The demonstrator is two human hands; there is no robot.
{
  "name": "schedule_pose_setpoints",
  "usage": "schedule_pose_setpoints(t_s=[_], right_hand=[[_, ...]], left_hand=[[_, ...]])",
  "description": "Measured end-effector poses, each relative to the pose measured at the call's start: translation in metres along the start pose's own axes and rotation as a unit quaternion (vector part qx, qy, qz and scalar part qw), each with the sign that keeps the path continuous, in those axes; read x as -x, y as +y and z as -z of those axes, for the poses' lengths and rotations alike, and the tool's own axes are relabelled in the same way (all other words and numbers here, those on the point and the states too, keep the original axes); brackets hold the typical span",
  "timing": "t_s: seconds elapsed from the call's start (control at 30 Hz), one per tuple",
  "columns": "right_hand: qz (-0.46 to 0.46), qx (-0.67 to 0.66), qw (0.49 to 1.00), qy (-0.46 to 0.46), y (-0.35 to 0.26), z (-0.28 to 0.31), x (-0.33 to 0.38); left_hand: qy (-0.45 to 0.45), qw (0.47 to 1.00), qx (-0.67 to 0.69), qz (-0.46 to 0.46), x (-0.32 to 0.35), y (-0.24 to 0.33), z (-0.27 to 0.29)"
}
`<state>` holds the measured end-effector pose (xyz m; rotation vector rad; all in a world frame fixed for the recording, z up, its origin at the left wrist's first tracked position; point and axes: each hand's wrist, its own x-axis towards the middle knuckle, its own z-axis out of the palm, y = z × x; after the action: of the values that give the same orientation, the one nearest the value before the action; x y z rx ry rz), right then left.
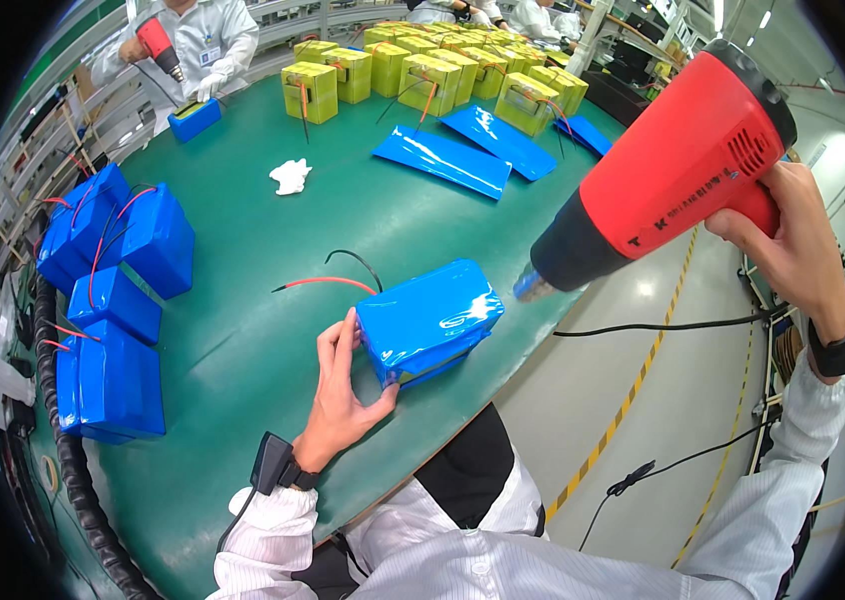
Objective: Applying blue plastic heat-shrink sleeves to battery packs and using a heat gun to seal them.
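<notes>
In my right hand (788, 235) is a red and black heat gun (678, 160), gripped by its handle. Its metal nozzle points left and down toward a blue-wrapped battery pack (428, 310), a short gap away from it. The pack rests on the green tabletop near the edge, its shiny film loose and creased at the right end. A red and a black wire come out of its far left corner. My left hand (338, 400) holds the pack's left end, thumb on the near side and fingers on the left side.
Several finished blue packs (113, 380) stand at the left. Yellow-green packs (428, 85) with wires crowd the far side, with flat blue sleeves (448, 160) before them. A crumpled white cloth (290, 177) lies mid-table. Across the table, a co-worker (188, 50) holds another heat gun above a blue pack.
</notes>
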<state>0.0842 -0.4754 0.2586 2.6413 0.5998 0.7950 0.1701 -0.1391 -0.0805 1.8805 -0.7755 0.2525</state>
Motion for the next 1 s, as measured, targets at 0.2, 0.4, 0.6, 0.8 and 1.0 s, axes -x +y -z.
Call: schedule_pose_setpoints(t_s=[0.2,0.4,0.6,0.8,1.0], right_hand=[[-0.026,-0.072,0.997,-0.013,-0.009,0.006,-0.003],[0.010,-0.123,0.992,-0.005,-0.020,0.008,-0.016],[-0.092,-0.178,0.978,-0.064,-0.034,0.012,-0.025],[0.024,-0.116,0.993,0.002,-0.040,0.013,-0.033],[-0.022,-0.160,0.987,-0.021,-0.050,0.017,-0.038]], left_hand=[[0.006,1.000,-0.004,-0.004,0.000,0.000,-0.001],[-0.007,1.000,0.011,0.005,-0.001,0.001,0.000],[0.006,1.000,0.020,0.002,0.000,0.001,0.001],[0.006,0.999,0.031,0.002,0.001,-0.001,0.001],[-0.007,0.998,0.056,0.016,0.001,0.002,0.003]])
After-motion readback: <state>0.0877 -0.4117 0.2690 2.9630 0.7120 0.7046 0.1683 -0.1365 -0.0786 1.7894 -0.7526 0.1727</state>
